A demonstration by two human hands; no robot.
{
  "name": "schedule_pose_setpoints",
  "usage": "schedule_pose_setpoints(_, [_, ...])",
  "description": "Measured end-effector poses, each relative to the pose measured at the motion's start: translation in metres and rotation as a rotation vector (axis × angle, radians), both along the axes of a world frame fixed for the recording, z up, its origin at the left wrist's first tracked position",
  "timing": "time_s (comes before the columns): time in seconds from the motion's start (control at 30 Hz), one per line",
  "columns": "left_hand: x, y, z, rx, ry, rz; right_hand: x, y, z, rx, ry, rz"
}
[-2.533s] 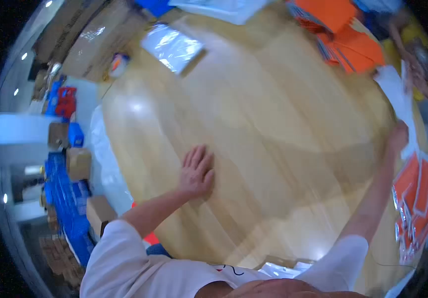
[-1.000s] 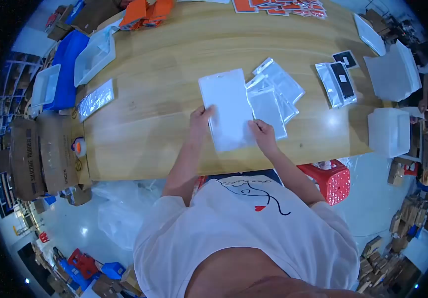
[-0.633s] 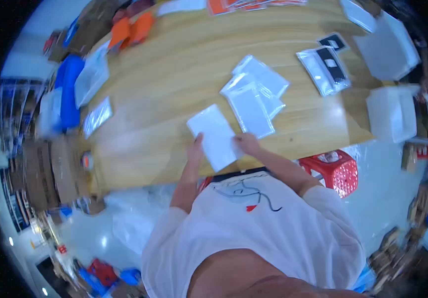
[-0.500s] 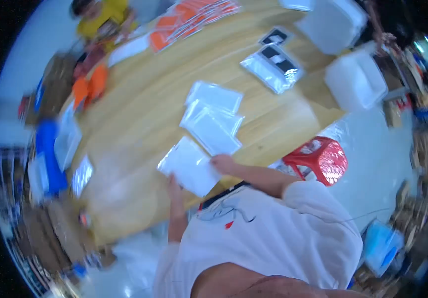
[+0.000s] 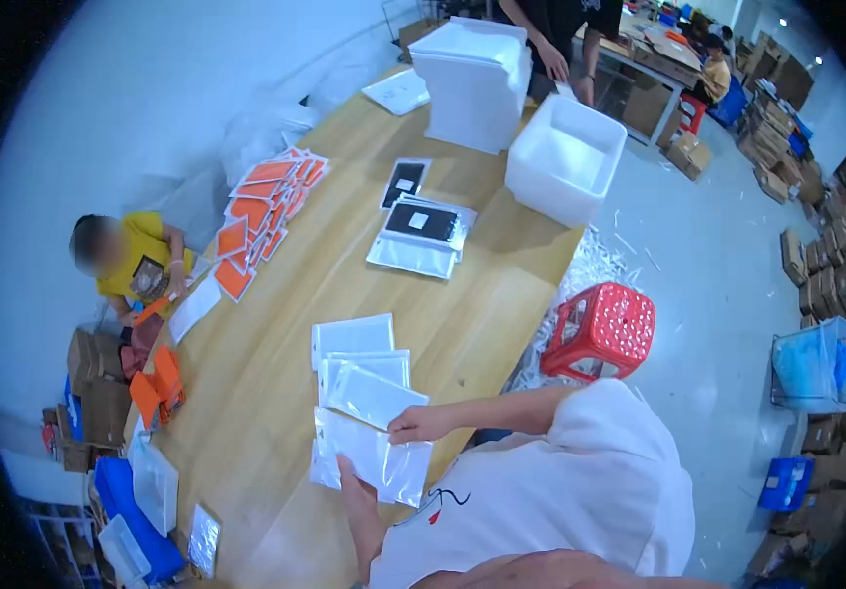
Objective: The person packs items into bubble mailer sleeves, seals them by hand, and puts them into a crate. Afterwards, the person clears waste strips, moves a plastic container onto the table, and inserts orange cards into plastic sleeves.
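Note:
My left hand (image 5: pixel 358 483) holds the lower edge of a white packet (image 5: pixel 349 439) in clear film, at the table's near side. On the packet's upper right edge, my right hand (image 5: pixel 415 424) is closed, thumb and fingers pinched. Several flat white packets (image 5: pixel 364 378) lie overlapping just beyond it. Farther along the wooden table (image 5: pixel 275 383) are silvery packets with a black item (image 5: pixel 425 221) on top, and another black packet (image 5: pixel 405 184) beside them.
Orange packets (image 5: pixel 264 211) lie along the far edge, near a person in yellow (image 5: pixel 153 257). A white stack (image 5: pixel 472 83) and white bin (image 5: pixel 565 162) stand at the table's end by another person. A red stool (image 5: pixel 601 332) stands right.
The view has turned toward the right end of the table, bringing the bin and both people into clearer sight. The hands have gone from bare wood to gripping the white packet.

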State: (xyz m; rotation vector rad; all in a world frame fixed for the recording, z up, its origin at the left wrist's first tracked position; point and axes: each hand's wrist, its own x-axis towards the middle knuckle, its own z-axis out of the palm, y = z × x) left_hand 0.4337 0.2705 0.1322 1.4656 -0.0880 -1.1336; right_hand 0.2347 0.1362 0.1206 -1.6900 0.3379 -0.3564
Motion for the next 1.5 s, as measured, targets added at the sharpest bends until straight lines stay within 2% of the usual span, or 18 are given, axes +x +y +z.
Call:
schedule_pose_setpoints(0.07, [-0.008, -0.007, 0.012, -0.173, 0.07, 0.01, -0.004, 0.007, 0.006, 0.008, 0.022, 0.0])
schedule_pose_setpoints(0.1, [-0.001, -0.007, 0.013, -0.181, 0.075, 0.023, -0.008, 0.009, 0.009, -0.037, 0.06, -0.068])
schedule_pose_setpoints(0.17, [0.029, -0.003, 0.015, -0.105, -0.199, -0.161, -0.012, 0.019, 0.014, -0.09, 0.103, -0.123])
schedule_pose_setpoints(0.23, [0.055, 0.001, 0.017, -0.024, -0.475, -0.344, -0.006, 0.03, 0.019, -0.27, 0.317, -0.667])
schedule_pose_setpoints(0.27, [0.06, 0.003, 0.021, -0.034, -0.468, -0.329, 0.003, 0.034, 0.028, -0.285, 0.32, -0.656])
schedule_pose_setpoints(0.4, [0.062, 0.021, 0.036, -0.317, -1.555, -0.529, 0.039, 0.051, 0.07, 0.787, 0.313, -0.548])
schedule_pose_setpoints(0.57, [0.077, 0.052, 0.03, -0.35, -1.693, -0.551, 0.09, 0.084, 0.072, 0.741, 0.322, -0.412])
schedule_pose_setpoints(0.73, [0.104, 0.08, 0.036, -0.327, -1.688, -0.565, 0.119, 0.113, 0.064, 0.933, 0.197, -0.448])
schedule_pose_setpoints(0.93, [0.119, 0.087, 0.029, -0.384, -1.657, -0.62, 0.133, 0.118, 0.051, 0.876, 0.091, -0.462])
schedule_pose_setpoints(1.07, [0.123, 0.085, 0.05, -0.416, -0.723, -0.756, 0.134, 0.105, 0.069, 0.184, 0.234, -0.415])
schedule_pose_setpoints(1.27, [0.109, 0.067, 0.08, -0.193, -0.476, -0.682, 0.145, 0.091, 0.084, 0.092, 0.301, -0.27])
schedule_pose_setpoints(1.4, [0.103, 0.056, 0.084, -0.063, -0.418, -0.592, 0.149, 0.084, 0.064, 0.502, 0.163, -0.251])
schedule_pose_setpoints(1.5, [0.101, 0.05, 0.081, -0.068, -0.425, -0.607, 0.149, 0.075, 0.065, 0.436, 0.188, -0.204])
